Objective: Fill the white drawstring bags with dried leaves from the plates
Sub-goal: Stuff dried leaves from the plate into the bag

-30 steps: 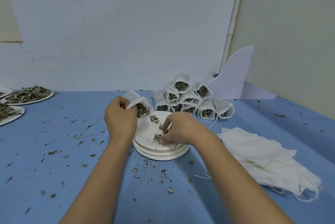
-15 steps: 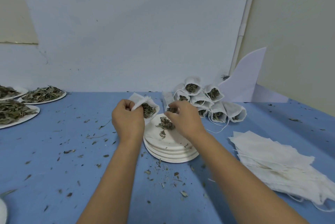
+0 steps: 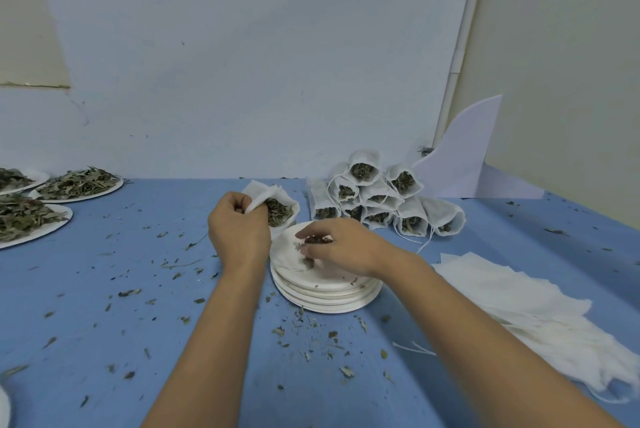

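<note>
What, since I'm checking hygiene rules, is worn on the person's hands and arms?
Nothing that shows. The left hand and right hand are bare: no gloves, rings or watch. The left forearm and right forearm are bare too, with no sleeves in view.

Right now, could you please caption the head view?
Left hand holds a drawstring bag open while right hand pinches dried leaves from stacked plates.

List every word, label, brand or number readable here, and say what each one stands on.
None. No text shows on the held bag, filled bags, stacked plates, empty bags, blue table or white wall board: all are blank.
</note>
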Tool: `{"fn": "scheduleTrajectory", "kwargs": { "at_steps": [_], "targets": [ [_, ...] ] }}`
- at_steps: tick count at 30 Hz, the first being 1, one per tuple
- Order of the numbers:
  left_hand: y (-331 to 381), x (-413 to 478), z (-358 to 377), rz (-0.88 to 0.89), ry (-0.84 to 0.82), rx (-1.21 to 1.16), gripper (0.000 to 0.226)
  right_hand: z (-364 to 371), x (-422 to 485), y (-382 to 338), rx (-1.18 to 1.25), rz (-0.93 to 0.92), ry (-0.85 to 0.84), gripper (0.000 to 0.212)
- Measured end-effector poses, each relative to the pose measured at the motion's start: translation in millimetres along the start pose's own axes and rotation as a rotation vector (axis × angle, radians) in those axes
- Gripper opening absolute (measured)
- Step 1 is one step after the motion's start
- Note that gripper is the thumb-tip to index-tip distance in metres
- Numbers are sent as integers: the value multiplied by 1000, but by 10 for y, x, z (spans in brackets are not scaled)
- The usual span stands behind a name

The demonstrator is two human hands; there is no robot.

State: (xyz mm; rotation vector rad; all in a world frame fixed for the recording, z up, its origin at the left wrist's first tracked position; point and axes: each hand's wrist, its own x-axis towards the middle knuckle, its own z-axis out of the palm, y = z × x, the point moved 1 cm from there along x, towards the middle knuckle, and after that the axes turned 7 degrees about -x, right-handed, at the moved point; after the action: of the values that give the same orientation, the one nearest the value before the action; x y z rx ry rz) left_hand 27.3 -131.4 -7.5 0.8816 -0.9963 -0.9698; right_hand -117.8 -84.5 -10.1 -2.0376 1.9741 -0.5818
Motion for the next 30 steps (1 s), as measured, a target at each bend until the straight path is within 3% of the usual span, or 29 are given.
{"fn": "scheduleTrajectory", "kwargs": {
  "at_steps": [7, 15, 20, 26, 30],
  "targets": [
    [2, -9, 5, -2, -8, 9, 35, 69, -31, -4, -217, -97, 80, 25],
    [-8, -21, 23, 8, -22, 30, 35, 22, -32, 31, -163, 70, 271, 31],
    [-30, -16, 31, 1, -29, 33, 36, 134, -22, -79, -344, 124, 131, 36],
    [-38, -31, 32, -79, -67, 32, 34, 238, -38, -118, -481, 115, 152, 21],
    [-48, -34, 47, -130, -83, -6, 35, 146, -108, -162, -358, 110, 200, 27]
  ]
}}
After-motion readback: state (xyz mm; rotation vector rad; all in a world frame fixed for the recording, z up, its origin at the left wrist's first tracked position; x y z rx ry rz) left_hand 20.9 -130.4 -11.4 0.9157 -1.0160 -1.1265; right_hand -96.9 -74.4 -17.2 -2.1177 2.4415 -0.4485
